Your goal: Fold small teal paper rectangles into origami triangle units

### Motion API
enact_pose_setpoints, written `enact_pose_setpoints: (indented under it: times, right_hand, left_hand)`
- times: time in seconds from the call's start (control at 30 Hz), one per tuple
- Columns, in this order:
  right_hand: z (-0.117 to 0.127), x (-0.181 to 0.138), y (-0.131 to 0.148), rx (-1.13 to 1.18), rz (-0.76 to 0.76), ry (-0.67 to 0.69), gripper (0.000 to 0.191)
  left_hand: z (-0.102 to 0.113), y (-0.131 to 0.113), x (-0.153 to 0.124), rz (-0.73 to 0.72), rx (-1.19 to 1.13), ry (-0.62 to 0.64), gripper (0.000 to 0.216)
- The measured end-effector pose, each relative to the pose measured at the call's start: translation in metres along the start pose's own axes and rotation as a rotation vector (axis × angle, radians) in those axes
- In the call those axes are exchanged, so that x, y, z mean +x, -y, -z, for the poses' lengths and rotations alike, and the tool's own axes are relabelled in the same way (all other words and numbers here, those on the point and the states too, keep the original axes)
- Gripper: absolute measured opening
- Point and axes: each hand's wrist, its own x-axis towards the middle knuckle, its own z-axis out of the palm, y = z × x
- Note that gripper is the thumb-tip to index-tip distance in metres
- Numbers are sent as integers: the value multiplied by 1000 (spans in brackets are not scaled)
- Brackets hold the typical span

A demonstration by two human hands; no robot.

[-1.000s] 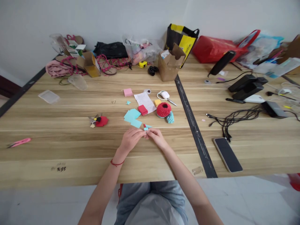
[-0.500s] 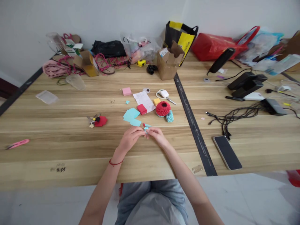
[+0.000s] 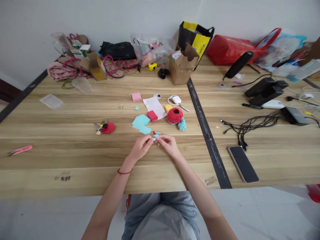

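My left hand [image 3: 140, 147] and my right hand [image 3: 168, 144] meet fingertip to fingertip over the wooden table [image 3: 75, 156], both pinched on a small light blue paper piece [image 3: 156, 136] with a bit of red at its top. Just beyond the fingers lie loose light blue paper squares [image 3: 140, 122]. Behind those sit a red paper pad [image 3: 152, 116], a white slip of paper [image 3: 155, 106], a red folded-paper dome [image 3: 174, 116] and a teal folded-paper piece [image 3: 182, 124].
A pink pad [image 3: 136, 97], a yellow pad [image 3: 167, 108] and white scissors [image 3: 176, 101] lie farther back. A phone [image 3: 243, 164] and black cables [image 3: 247, 125] are at the right, keys with a red tag [image 3: 105, 127] and a pink cutter [image 3: 21, 150] at the left. Bags and boxes line the wall.
Both hands have lifted slightly and moved a little away from me, still pinching the small blue piece. The view has shifted slightly.
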Motion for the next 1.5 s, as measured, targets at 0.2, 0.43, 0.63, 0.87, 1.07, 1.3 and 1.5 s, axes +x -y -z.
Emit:
enact_pose_setpoints:
  times: [0.2,0.43,0.63,0.87,1.07,1.3,1.5]
  right_hand:
    - [-1,4,-6,143,-68,-33,29]
    - [2,5,-5,170,-73,-19,27]
    - [3,5,-5,176,-76,4,25]
    - [1,6,-9,240,-117,31,23]
    - [2,7,-14,239,-161,26,24]
    - [2,6,-16,326,-281,50,29]
    - [5,4,-9,419,-385,92,25]
  left_hand:
    - [-2,2,1,5,37,26,31]
    - [0,2,1,-44,164,52,29]
    - [-2,8,1,-17,171,61,31]
    - [-2,10,2,-38,226,31,25]
    - [-6,17,2,-181,382,-93,20]
    - [-8,24,-2,-481,604,-239,14]
    - [-3,20,-2,-554,539,-163,16]
